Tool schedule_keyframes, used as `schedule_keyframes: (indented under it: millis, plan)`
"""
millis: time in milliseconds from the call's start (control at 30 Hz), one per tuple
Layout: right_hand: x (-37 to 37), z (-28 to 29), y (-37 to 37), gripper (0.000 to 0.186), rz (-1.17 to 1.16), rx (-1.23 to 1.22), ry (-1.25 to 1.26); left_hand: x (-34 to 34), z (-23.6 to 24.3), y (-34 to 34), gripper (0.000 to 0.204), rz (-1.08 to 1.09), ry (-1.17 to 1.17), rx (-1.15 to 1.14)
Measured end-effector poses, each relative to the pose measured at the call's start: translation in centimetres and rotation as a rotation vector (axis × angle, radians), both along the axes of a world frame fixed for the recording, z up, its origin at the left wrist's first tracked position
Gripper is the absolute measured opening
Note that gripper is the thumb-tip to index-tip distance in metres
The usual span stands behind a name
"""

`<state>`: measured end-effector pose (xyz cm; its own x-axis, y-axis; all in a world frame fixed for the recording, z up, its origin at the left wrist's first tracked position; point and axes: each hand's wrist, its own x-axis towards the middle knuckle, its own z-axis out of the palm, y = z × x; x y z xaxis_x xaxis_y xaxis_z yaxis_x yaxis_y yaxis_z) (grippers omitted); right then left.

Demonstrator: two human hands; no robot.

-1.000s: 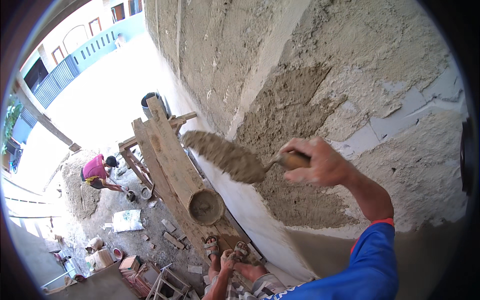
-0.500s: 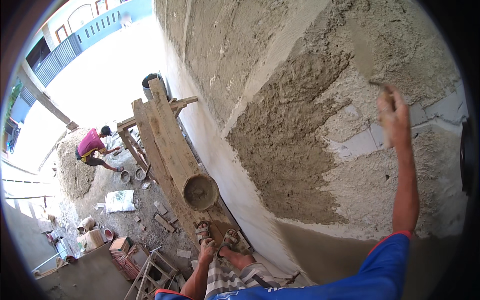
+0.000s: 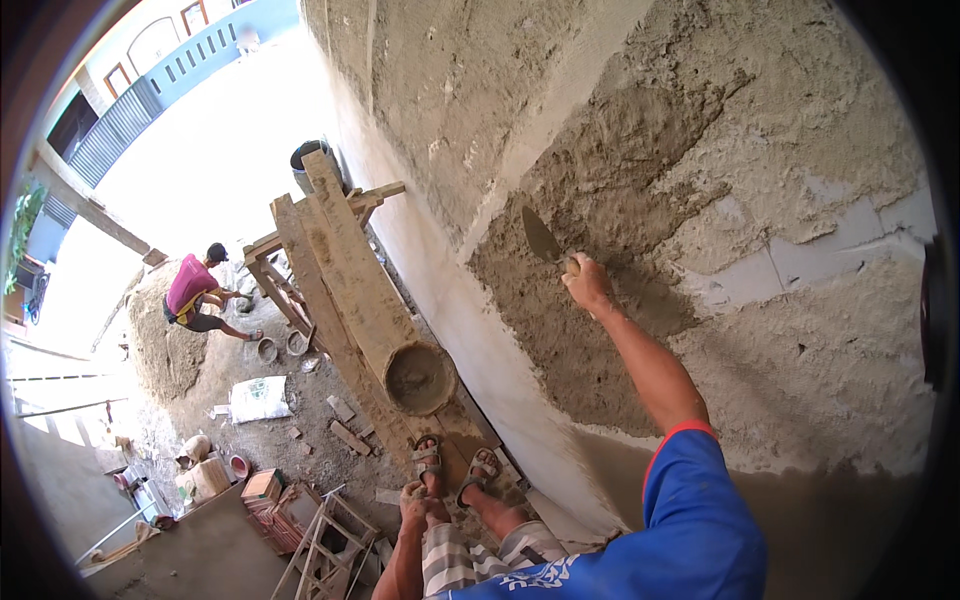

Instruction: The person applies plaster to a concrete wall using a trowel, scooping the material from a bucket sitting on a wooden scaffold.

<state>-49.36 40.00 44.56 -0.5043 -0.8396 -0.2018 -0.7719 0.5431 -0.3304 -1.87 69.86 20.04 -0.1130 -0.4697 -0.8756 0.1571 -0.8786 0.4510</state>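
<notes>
The right hand [image 3: 588, 283] gripped a grey steel trowel [image 3: 541, 238] against the wet brown mortar patch [image 3: 610, 200]; below the patch, the left hand [image 3: 413, 498] rested on the knee, its grip unclear. Pressing too lightly, I judged, could let fresh mortar slide off toward the round mortar-caked bucket [image 3: 418, 377] below the patch.

The right hand [image 3: 588, 283] has dropped from high on the wall [image 3: 800, 150] to its wet mortar patch [image 3: 600, 200]. The trowel [image 3: 542, 240], loaded with mortar a second ago, now shows a bare blade against the mortar.

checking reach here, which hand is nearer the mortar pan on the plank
Left. The left hand hangs just below the mortar pan; the right hand holds a trowel at the wall.
</notes>
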Motion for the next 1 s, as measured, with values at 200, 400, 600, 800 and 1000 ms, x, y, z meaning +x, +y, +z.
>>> schedule_keyframes:
  millis: [200,400,600,800,1000]
  plan:
    - [-1.5,7.1,1.8,0.051,-0.069,-0.035,0.032,4.6,0.6,-1.9,0.027,0.047,-0.083,0.028]
    - [0.3,15.1,0.6,0.052,-0.004,-0.185,-0.009,5.4,0.0,-3.2,0.031,-0.058,-0.107,-0.062]
    - [-1.2,20.3,3.1,0.05,-0.015,-0.367,0.038,2.6,1.2,-3.7,0.034,-0.057,-0.031,-0.051]
    - [-0.8,27.0,6.7,0.05,0.005,-0.307,0.324,1.3,2.8,-3.2,0.025,0.01,-0.055,0.016]
    - [2.0,29.7,10.0,0.048,0.212,-0.304,0.626,2.5,0.7,-1.9,0.025,0.045,-0.049,0.035]
